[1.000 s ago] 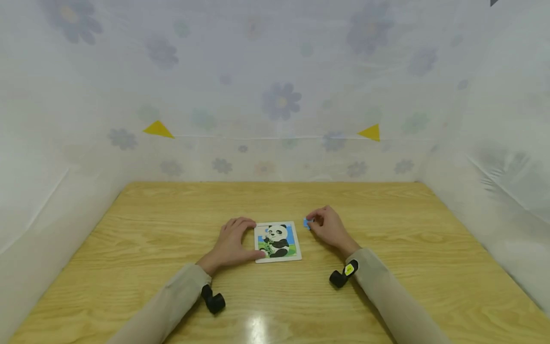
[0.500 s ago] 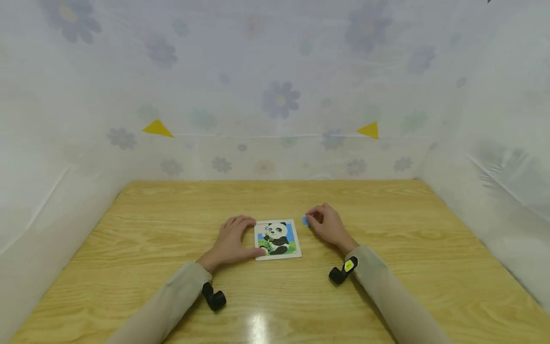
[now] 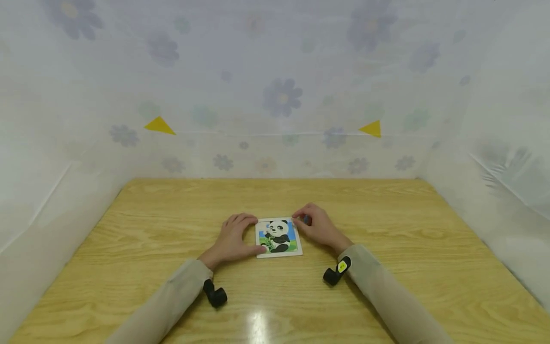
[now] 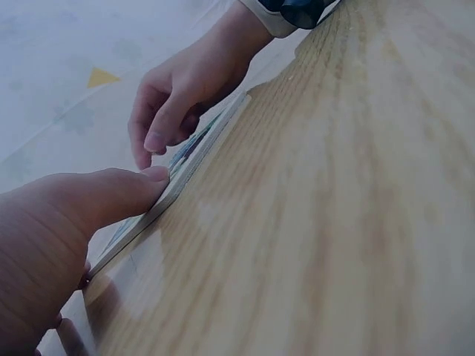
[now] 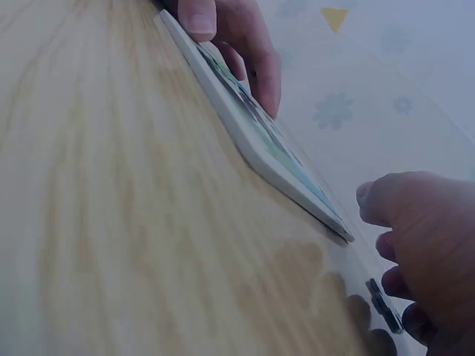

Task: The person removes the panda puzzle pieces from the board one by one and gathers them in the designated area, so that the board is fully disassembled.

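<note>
One panda puzzle board [image 3: 278,237], seemingly one loose blue piece [image 3: 306,220], two yellow triangles [image 3: 159,125], one table [image 3: 386,215].

Your light wooden table [image 3: 386,267] carries a small square panda puzzle board [image 3: 278,237], lying flat near the middle, a little closer to the near edge than the far one. Your left hand [image 3: 234,239] rests on the wood against the board's left side; your right hand [image 3: 315,227] rests by its far right corner. A bright glare sits on the tabletop near the middle of the near edge.
</note>
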Demonstrator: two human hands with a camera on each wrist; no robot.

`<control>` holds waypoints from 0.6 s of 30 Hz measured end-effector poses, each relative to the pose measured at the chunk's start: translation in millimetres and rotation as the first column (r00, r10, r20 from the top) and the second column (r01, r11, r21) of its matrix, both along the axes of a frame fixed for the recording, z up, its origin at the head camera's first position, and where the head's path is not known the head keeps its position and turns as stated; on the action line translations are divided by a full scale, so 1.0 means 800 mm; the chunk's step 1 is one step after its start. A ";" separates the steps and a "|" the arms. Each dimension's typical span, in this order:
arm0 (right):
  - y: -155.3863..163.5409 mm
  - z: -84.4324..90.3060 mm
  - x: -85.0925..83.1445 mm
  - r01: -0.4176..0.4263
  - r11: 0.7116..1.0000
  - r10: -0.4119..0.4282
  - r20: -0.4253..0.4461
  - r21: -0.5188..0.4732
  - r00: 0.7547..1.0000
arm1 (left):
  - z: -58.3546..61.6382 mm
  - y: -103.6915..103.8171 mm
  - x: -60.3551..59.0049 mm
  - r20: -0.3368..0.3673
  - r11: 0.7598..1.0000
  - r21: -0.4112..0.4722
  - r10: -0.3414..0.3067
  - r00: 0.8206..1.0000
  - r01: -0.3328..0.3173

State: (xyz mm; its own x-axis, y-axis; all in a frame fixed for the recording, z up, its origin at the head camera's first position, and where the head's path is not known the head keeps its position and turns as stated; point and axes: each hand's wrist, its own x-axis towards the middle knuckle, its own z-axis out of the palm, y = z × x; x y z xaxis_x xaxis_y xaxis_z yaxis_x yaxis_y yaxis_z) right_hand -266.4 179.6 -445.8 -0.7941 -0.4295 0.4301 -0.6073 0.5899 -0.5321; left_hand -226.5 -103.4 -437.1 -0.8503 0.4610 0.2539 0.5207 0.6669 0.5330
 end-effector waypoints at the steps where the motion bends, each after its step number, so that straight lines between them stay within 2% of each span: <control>1: -0.004 0.001 0.000 -0.022 1.000 0.022 0.006 0.004 1.000 | 0.000 0.000 0.000 -0.003 1.000 0.001 0.000 1.000 0.000; 8: -0.024 0.009 -0.004 -0.142 0.988 0.136 0.086 0.063 0.987 | 0.000 -0.002 -0.002 0.000 1.000 -0.014 -0.022 1.000 0.022; 18: -0.037 0.023 -0.010 -0.244 0.959 0.216 0.182 0.148 0.959 | 0.002 -0.003 -0.001 -0.012 0.999 -0.025 -0.048 0.999 0.048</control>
State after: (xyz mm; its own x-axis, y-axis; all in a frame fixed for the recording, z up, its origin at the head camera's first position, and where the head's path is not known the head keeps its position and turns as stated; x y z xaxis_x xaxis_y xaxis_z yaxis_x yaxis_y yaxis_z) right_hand -274.5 149.7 -427.7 -0.7185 -0.6631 0.2098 -0.6504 0.5336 -0.5406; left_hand -227.7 -105.8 -435.9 -0.8238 0.5076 0.2524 0.5591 0.6535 0.5103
